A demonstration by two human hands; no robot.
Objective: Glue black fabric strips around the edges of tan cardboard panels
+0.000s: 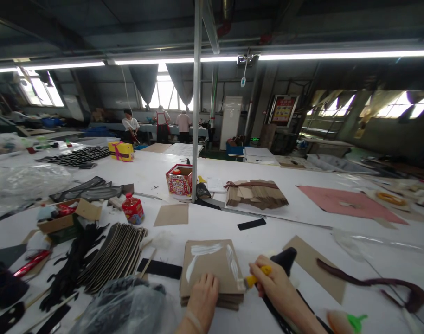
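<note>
A stack of brown cardboard sheets (212,262) lies on the white table in front of me. Broad strokes of a wet-looking white substance (205,249) mark the top sheet along its far, left and right sides. Pressed on the near edge of that sheet is my left hand (205,293), its fingers stretched out and flat, holding nothing. My right hand (271,280) is closed around the yellow handle of a brush (251,280). The brush's pale bristles meet the right edge of the stack near its front corner. Behind the right hand sits a black object (285,260), partly hidden.
Left of the stack are a black strip (159,268), a clear plastic bag (121,308) and a row of dark curved strips (112,257). A red jug (132,208) stands farther back. On the right lie a cardboard sheet (319,269) and a green-capped bottle (346,321).
</note>
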